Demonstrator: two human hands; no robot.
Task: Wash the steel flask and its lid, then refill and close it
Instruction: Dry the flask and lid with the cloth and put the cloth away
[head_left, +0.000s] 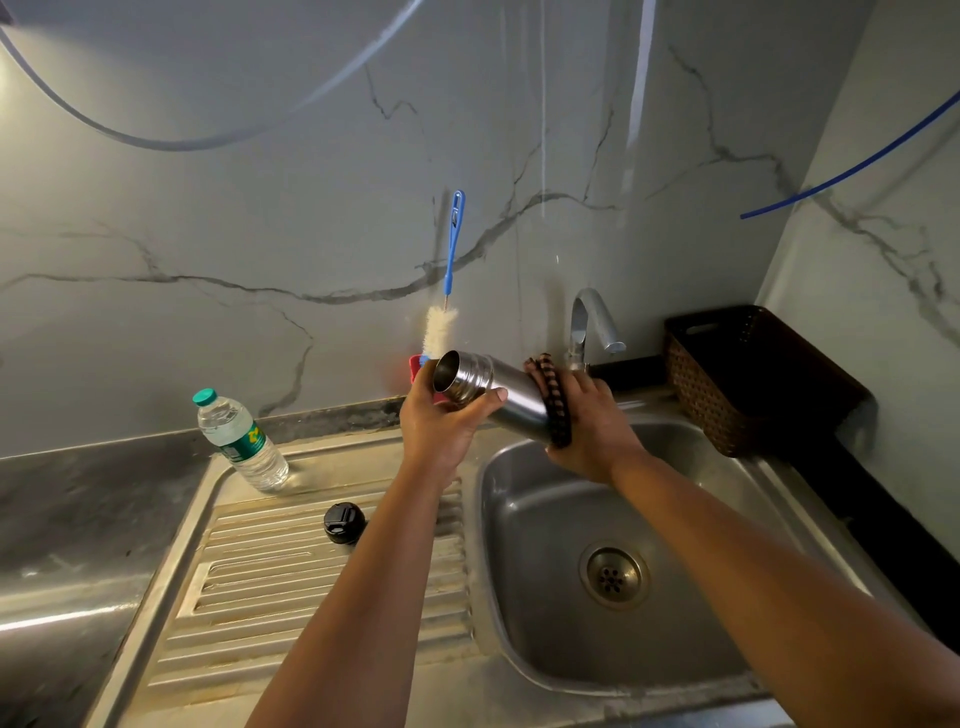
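Observation:
The steel flask (493, 387) lies tilted over the back rim of the sink basin (524, 519), its open mouth pointing up and left. My left hand (441, 421) grips it just below the mouth. My right hand (592, 431) wraps a dark, patterned scrubbing pad (553, 400) around the flask's lower body. The flask's black lid (344, 522) stands on the ribbed draining board (291, 597), apart from both hands. A clear plastic water bottle (240, 440) with a green cap stands at the board's back left.
A bottle brush (448, 291) with a blue handle leans on the marble wall behind the flask, in a red holder (415, 366). The tap (589, 325) rises just behind my right hand. A dark woven basket (748, 374) sits at the right. A drain (614, 574) is in the basin.

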